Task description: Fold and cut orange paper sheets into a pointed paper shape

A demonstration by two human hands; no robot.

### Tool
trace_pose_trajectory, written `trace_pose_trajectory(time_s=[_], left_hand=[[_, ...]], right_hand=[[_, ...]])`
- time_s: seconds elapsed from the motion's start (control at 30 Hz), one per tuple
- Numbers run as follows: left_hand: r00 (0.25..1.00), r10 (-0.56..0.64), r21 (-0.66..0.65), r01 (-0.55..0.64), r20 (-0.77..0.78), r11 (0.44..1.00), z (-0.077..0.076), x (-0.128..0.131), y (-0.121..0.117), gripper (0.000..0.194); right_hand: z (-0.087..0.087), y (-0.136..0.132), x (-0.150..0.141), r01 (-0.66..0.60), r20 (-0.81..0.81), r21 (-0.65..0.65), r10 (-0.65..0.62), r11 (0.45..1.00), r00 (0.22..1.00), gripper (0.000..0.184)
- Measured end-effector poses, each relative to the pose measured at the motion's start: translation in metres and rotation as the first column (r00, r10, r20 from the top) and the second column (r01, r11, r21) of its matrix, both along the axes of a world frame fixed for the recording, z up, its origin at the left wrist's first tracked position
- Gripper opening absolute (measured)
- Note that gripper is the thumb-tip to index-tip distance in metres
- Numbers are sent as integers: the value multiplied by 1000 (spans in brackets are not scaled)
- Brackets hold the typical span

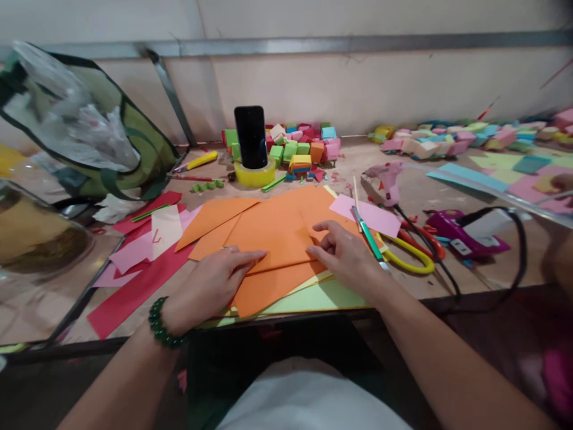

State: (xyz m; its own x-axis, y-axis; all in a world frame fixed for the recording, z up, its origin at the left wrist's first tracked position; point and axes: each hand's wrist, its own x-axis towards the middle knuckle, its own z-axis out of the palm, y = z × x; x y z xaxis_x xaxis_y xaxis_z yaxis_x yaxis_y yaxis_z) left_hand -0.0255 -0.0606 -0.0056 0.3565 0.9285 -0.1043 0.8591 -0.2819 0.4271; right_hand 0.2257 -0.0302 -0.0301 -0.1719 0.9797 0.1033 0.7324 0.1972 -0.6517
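Several orange paper sheets (273, 236) lie stacked on the table in front of me, over a pale green sheet (313, 297). My left hand (215, 283) rests flat on the lower left of the top orange sheet, fingers stretched out and pressing it down. A dark green bead bracelet (162, 325) circles that wrist. My right hand (342, 251) sits on the right side of the same sheet, fingers curled and pinching its folded edge.
Yellow-handled scissors (403, 254), a pink sheet (367, 215), a pink glue gun (387, 179) and a purple device with a black cable (465, 233) lie right. A phone (250, 137) stands in a yellow tape roll. Coloured paper cubes (304, 149) line the back; red and pink sheets (138, 257) and a green bag (102, 131) are left.
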Motion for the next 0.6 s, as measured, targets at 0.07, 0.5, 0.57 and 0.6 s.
trace_pose_trajectory(time_s=[0.07,0.5,0.57,0.6], left_hand=[[999,21,-10,-20,33,1000,-1,-1,0,39],[993,51,27,-54,103,998,-13,-10,-2,34],[995,47,43,-51,90,998,-12,-9,-3,34],[995,43,49,-47,85,998,-12,-9,-3,33]], right_hand=[[1,0,1,-1,-48,-17,0,1000,999,35],[-1,-3,4,-27,-106,-50,21,998,994,35],[-1,-4,4,-41,-106,-46,36,998,994,34],[-1,-4,5,-45,-108,-47,40,998,993,35]])
